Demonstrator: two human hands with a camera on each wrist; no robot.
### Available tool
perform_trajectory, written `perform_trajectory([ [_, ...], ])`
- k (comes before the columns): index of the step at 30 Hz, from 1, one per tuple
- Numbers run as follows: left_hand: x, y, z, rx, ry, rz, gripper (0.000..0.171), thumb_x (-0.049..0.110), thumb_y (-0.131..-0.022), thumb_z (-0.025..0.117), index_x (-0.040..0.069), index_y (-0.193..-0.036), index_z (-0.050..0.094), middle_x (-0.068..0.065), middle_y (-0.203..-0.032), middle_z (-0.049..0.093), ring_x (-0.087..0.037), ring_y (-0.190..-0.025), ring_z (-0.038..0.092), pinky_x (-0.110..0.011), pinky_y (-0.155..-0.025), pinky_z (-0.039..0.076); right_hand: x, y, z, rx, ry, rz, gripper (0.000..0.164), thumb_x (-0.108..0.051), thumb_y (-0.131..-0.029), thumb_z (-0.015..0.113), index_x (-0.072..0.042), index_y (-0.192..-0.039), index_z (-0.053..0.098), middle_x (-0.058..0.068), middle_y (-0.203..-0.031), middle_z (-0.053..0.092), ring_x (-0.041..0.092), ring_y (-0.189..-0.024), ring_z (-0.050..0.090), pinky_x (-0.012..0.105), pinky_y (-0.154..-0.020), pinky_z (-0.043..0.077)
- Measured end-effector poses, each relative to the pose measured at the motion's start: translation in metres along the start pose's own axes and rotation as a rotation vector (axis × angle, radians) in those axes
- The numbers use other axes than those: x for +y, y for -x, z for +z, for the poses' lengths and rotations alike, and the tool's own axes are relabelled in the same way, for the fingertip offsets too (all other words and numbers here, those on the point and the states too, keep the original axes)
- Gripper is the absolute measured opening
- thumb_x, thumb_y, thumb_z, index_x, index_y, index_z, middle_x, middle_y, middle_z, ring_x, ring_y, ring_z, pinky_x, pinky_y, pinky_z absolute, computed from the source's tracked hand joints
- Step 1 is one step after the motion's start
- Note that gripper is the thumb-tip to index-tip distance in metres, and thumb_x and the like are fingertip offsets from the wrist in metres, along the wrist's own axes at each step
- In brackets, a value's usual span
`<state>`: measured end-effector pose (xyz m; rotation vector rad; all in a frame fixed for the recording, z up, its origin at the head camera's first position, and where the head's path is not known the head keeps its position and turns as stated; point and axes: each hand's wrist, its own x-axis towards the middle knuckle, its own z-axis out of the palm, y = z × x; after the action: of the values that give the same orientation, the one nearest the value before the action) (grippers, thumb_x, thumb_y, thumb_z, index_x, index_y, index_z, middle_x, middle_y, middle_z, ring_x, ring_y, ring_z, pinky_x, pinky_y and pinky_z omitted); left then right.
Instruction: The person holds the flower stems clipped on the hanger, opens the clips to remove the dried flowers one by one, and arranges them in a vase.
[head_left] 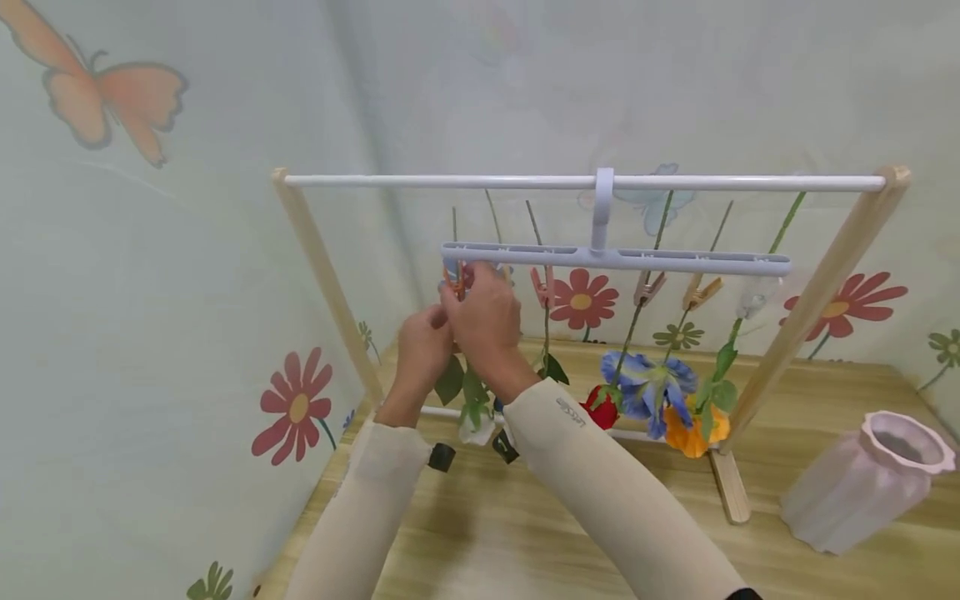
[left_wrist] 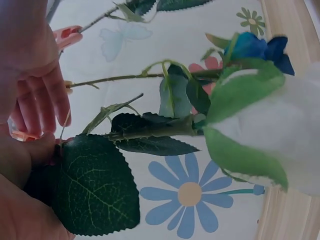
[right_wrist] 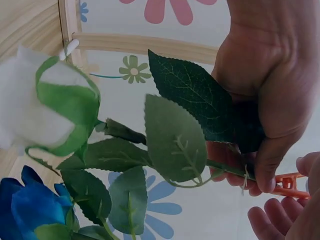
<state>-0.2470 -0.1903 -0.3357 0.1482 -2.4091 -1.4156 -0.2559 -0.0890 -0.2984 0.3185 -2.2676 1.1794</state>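
My left hand (head_left: 426,350) pinches the green stem (right_wrist: 227,169) of a white rose (right_wrist: 60,102) that hangs head down. Just above it, my right hand (head_left: 487,317) pinches an orange clothespin (right_wrist: 290,185) under the left end of a pale lavender hanger (head_left: 525,255). The clothespin sits right at the top of the left hand's grip, and fingers partly hide it. Dark green leaves (left_wrist: 100,185) spread beside the left hand. A blue rose (left_wrist: 250,50) hangs close to the white one.
The hanger hooks over the white rod (head_left: 450,181) of a wooden stand (head_left: 322,275). Clothespins (head_left: 648,289) along it hold a red rose (head_left: 602,408), a blue flower (head_left: 652,387) and an orange flower (head_left: 693,429), all upside down. A pink vase (head_left: 855,487) stands at right.
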Motion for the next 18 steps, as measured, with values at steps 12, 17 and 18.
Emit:
perform_trajectory([
  [12, -0.0003, -0.0002, 0.0029, 0.023, -0.061, -0.009, 0.025, 0.023, -0.085, 0.067, 0.009, -0.102, 0.08, -0.015, -0.092, 0.078, -0.026, -0.082, 0.069, -0.028, -0.069, 0.052, 0.0067, 0.001, 0.0052, 0.066, -0.003, 0.002, 0.027, -0.029, -0.095, 0.072, -0.007, -0.108, 0.065, 0.008, -0.097, 0.072, 0.022, -0.091, 0.067, 0.038, -0.079, 0.059],
  [17, 0.0037, -0.0002, 0.0039, 0.041, -0.056, 0.001, 0.022, 0.017, -0.084, 0.067, 0.005, -0.098, 0.079, -0.015, -0.085, 0.076, -0.025, -0.074, 0.062, -0.025, -0.061, 0.046, 0.0064, 0.0005, 0.0047, 0.113, 0.002, -0.045, 0.023, -0.027, -0.095, 0.07, -0.006, -0.104, 0.066, 0.007, -0.092, 0.072, 0.021, -0.086, 0.067, 0.036, -0.076, 0.059],
  [18, 0.0051, -0.0004, 0.0046, 0.042, -0.055, 0.0, 0.022, 0.015, -0.084, 0.067, 0.004, -0.098, 0.079, -0.015, -0.084, 0.075, -0.025, -0.073, 0.061, -0.026, -0.06, 0.045, 0.0066, 0.0003, 0.0043, 0.122, 0.005, -0.054, 0.022, -0.027, -0.096, 0.07, -0.006, -0.103, 0.066, 0.007, -0.091, 0.071, 0.02, -0.084, 0.067, 0.035, -0.075, 0.059],
])
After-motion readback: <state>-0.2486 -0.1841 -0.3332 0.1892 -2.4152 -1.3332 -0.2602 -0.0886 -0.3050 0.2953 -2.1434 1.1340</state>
